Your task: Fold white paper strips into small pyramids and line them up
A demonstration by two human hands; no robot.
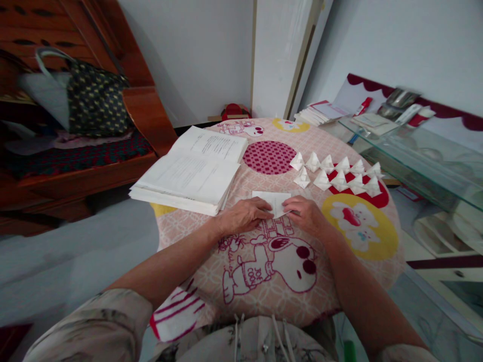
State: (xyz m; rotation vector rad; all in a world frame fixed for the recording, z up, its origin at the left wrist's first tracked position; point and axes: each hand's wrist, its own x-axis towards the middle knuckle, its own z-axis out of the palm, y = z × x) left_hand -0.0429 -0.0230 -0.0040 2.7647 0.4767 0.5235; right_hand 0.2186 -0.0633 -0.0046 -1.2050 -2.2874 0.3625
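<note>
A small white sheet of paper (274, 197) lies on the tablecloth in front of me, its near edge folded up at the right. My left hand (246, 215) presses on its left side with bent fingers close together. The lower right corner is pinched by my right hand (305, 215), and the thumb is partly hidden. Beyond my right hand stand several folded white paper shapes (340, 180) with pointed tops, in two rows. Left of the sheet lies a thick open book (192, 173) with printed pages.
The round table wears a pink patterned tablecloth (241, 311). A glass shelf (422, 156) borders it at the right, with metal bowls (396, 103) on top. Stacked papers (320, 113) sit at the back. A wooden bench (141, 120) with a dark patterned bag (96, 98) is at the left.
</note>
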